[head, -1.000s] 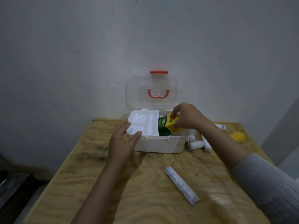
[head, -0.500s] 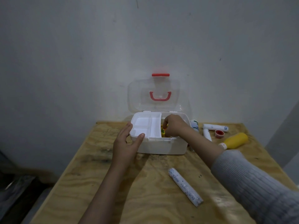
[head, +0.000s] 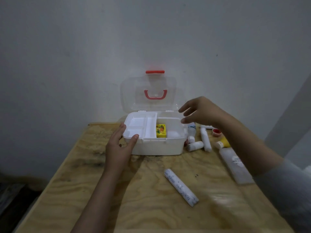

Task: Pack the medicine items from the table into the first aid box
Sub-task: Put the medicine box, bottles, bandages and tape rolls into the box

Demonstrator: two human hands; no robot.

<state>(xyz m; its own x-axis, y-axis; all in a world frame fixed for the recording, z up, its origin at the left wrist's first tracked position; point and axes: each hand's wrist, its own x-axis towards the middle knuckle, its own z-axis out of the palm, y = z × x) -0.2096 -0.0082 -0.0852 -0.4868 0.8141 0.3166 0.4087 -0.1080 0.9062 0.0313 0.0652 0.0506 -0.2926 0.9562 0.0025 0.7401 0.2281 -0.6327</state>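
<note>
At twelve o'clock on the surface [head: 101, 190], the first aid box [head: 156, 146] already holds a yellow carton [head: 161, 131] — left hand [head: 118, 148] braces its corner, right hand [head: 202, 111] hovers empty, fingers spread — next, I judge, a bandage roll [head: 180, 187] at five o'clock.

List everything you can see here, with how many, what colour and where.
first aid box: 1, white, clear lid open, back of table
yellow packet: 1, inside box
long roll: 1, white, table front
small rolls and tubes: several, white, right of box
red cap: 1, right of box
yellow bottle: 1, partly hidden by right arm
flat clear pack: 1, right edge
table: 1, plywood
left hand: on box corner
right hand: open, above box
</note>
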